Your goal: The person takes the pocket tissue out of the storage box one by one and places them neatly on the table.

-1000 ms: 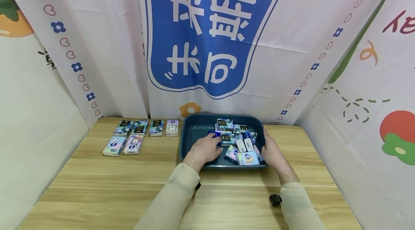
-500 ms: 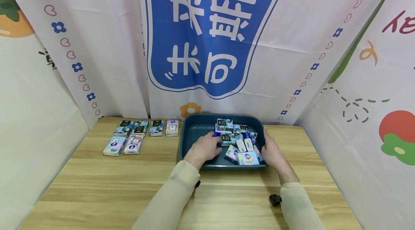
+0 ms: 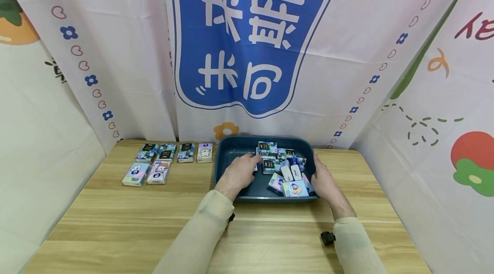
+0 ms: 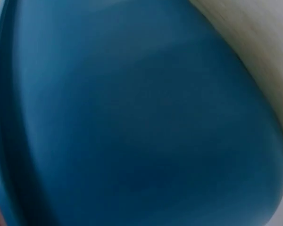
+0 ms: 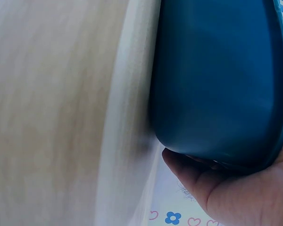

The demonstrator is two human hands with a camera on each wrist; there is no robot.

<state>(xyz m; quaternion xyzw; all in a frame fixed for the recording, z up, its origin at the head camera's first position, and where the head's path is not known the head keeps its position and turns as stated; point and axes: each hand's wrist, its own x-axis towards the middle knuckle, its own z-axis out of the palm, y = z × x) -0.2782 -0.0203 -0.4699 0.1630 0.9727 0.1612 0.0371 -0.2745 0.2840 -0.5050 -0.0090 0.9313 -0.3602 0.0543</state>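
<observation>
A printed cloth (image 3: 135,51) is hung behind a wooden table (image 3: 108,222), near whose back edge a dark teal tray (image 3: 231,154) is set, right of centre. The tray is gripped at its right edge by the right hand (image 3: 322,175); in the right wrist view fingers are seen wrapped against its outer wall, and in the head view no shift of that grip is seen. The left hand (image 3: 237,173) is held inside the tray, left of its middle, where a pale-sided packet (image 3: 255,167) appears to be pinched between thumb and fingers, though most of it is covered. Since half a second ago, the left hand has been drawn slightly towards the tray's left edge, and the blue face seen beyond its fingers has been replaced by a pale side; whether one packet was turned cannot be told. By this, the packet is judged to be shifted or turned in the tray, which is steadied meanwhile. In the tray's right half, dark patterned packets (image 3: 271,165) are heaped towards the back edge, and a light blue packet (image 3: 296,188) is laid near the front right corner. By the table's back left corner, a row of four packets (image 3: 167,152) is laid, with a pair of pale packets (image 3: 158,172) in front.
</observation>
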